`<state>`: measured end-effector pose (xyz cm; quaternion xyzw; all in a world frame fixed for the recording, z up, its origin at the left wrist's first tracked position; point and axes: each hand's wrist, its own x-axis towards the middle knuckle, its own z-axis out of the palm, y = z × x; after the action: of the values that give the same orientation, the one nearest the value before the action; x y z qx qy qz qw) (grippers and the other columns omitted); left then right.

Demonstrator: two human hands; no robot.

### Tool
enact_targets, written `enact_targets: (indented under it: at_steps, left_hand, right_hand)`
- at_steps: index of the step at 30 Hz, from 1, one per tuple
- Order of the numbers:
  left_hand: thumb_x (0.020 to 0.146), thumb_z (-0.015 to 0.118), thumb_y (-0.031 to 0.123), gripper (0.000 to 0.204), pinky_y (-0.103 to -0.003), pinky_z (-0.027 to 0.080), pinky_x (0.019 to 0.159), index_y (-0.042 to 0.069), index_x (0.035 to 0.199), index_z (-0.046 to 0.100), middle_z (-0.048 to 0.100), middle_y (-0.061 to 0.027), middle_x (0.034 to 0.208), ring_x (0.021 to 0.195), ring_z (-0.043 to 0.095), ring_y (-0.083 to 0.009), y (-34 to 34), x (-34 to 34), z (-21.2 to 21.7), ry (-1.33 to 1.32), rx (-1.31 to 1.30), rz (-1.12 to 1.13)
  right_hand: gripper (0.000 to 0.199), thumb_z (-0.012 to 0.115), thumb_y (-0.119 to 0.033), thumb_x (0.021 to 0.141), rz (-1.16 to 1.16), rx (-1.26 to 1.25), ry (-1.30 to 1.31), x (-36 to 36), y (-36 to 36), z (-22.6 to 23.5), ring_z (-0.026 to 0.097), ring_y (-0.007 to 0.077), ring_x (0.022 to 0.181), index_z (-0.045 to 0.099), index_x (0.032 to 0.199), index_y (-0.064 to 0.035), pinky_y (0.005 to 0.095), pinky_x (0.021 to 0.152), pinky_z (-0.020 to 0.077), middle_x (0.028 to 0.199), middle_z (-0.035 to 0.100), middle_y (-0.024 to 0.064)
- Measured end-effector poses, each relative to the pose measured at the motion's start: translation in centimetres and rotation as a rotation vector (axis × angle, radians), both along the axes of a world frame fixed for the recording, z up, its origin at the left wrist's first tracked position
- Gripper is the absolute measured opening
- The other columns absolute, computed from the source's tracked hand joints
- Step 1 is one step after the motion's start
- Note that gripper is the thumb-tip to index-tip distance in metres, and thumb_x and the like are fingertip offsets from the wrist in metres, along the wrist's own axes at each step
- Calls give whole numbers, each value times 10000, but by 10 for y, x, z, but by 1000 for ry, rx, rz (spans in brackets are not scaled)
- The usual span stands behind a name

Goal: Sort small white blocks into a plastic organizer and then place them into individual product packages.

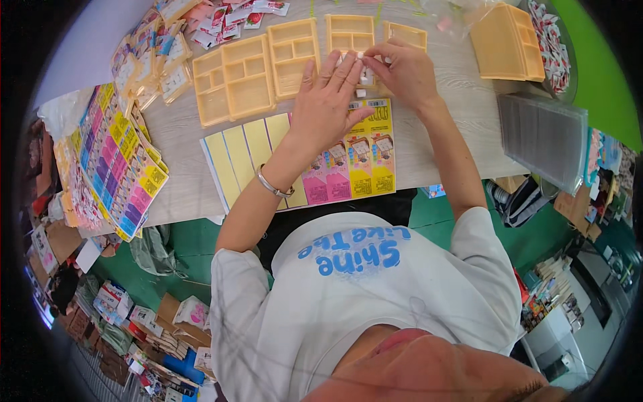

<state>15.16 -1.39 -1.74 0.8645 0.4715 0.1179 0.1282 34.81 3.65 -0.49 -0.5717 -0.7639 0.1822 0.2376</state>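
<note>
My left hand lies flat with its fingers stretched over one of the pale orange compartment trays. Its fingertips are close to small white pieces, partly hidden in that tray's lower part. My right hand pinches a small white piece between thumb and forefinger, right beside the left fingertips. Another white block rests at the tray's near edge. Under my left wrist is a printed card sheet in yellow and pink.
More orange trays stand in a row to the left. Filled packs and red-and-white sachets lie at the far left. Printed sheets are piled at the left edge. Stacked trays, a sachet bowl and clear plastic covers occupy the right.
</note>
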Motion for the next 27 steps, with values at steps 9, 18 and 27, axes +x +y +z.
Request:
enact_targets:
  at_steps: [9,18,27]
  left_hand:
    - [906,664,440,596,-517,210,1210,97,1386,581,522,-44,1481,1411,412,-238,-18,-4,3,-87,175,-66]
    - [887,682,460,671,-526,211,1206,56,1407,550,484,-86,1512,1442,375,-275,-22,4,0,-75,84,-2]
    - [886,649,555,793,-532,180,1218,58,1479,474,383,-87,1591,1504,277,-275,-6,7,4,-40,111,38]
  right_hand:
    - [164,658,-134,945,53,125,126,8,-10,-6,673,253,699,734,1089,-108,353,605,519,842,700,95]
    - [220,665,-129,906,55,105,-58,3,-13,2,657,281,690,732,1111,-173,396,600,520,796,664,70]
    - [270,649,-131,915,67,83,-2,6,-14,-2,667,282,713,723,1165,-202,395,614,529,822,673,69]
